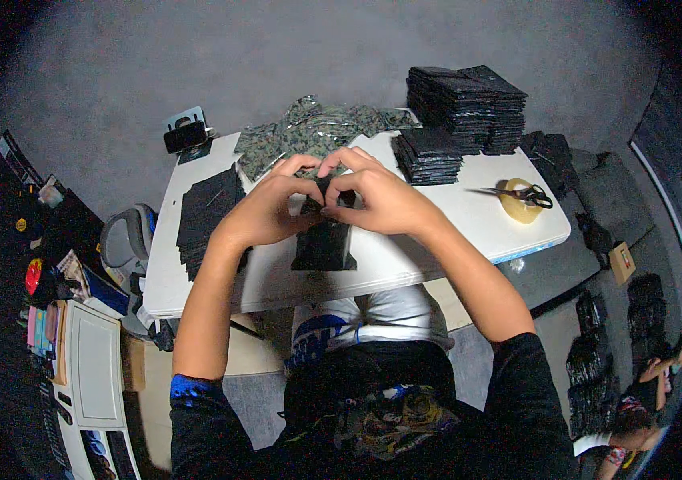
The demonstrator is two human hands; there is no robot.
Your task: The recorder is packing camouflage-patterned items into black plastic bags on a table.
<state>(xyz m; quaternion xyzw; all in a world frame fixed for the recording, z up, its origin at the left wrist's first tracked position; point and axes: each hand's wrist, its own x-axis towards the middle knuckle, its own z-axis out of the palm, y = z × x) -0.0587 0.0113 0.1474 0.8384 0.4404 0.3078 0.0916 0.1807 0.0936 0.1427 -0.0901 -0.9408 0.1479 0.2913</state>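
Note:
Over the middle of the white table (389, 268), my left hand (269, 210) and my right hand (385, 198) meet with fingers curled. Both pinch a dark black piece (323, 250), fabric or soft plastic, which hangs or stands on the tabletop below them. My fingers hide its upper part, and its exact kind is unclear. A fanned stack of flat black pieces (206, 216) lies beside my left hand. Just beyond my hands is a heap of camouflage-patterned material (317, 122), shiny in places.
Tall and short stacks of black folded packets (469, 104) stand at the far right. Scissors (534, 196) rest on a tape roll (519, 210) near the right edge. A phone on a stand (186, 136) is at the far left. Another person (653, 392) appears at lower right.

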